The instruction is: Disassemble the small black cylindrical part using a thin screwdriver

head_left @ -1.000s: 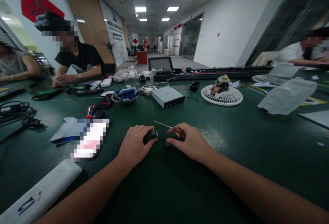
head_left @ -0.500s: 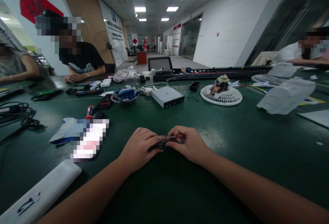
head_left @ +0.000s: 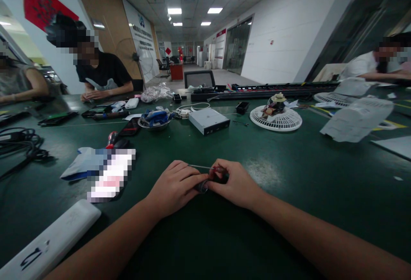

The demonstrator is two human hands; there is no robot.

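I'm pinching a red-handled screwdriver (head_left: 205, 167) in my right hand (head_left: 236, 183) against a small dark part (head_left: 203, 187) gripped in my left hand (head_left: 175, 188), where a slip could stab me.

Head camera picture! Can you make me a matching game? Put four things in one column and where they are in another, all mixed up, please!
Things:
1. Small red-handled screwdriver
2. Silver box with a dark front
3. Black cable
4. White round fan guard

Places:
A. In loops at the far left
B. Pinched in the right hand
C. Under a small tan-and-dark object
D. To the right of a metal bowl

Pairs: 1-B, 2-D, 3-A, 4-C
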